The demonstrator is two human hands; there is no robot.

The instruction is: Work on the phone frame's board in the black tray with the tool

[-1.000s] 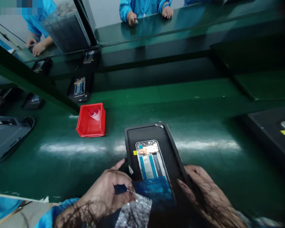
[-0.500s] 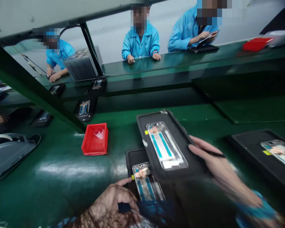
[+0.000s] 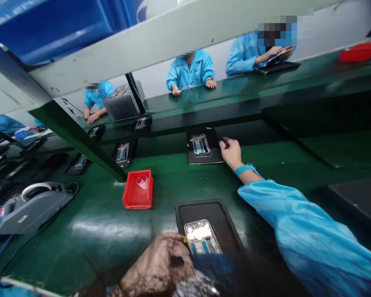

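My right hand (image 3: 231, 152) reaches far forward in a blue sleeve, its fingers curled on the right edge of a black tray (image 3: 204, 158). That tray lies flat on the dark belt and holds a phone frame (image 3: 200, 145). My left hand (image 3: 160, 264) is at the bottom edge, closed in a loose fist round a small dark thing I cannot name. It sits just left of a second black tray (image 3: 188, 210) with another phone frame (image 3: 200, 237) in it. Blue and silvery film lies blurred below that tray.
A red bin (image 3: 132, 198) with a roll of clear film (image 3: 142, 181) stands left of the near tray. A grey tape dispenser (image 3: 31, 208) sits far left. More trays (image 3: 123, 152) ride the belt behind a slanted green beam (image 3: 77, 138). People in blue coats (image 3: 190, 70) work across the bench.
My right hand carried the upper tray away from the stack, forward onto the belt, and set it down flat. The view tilted up. My left hand stayed by the near tray.
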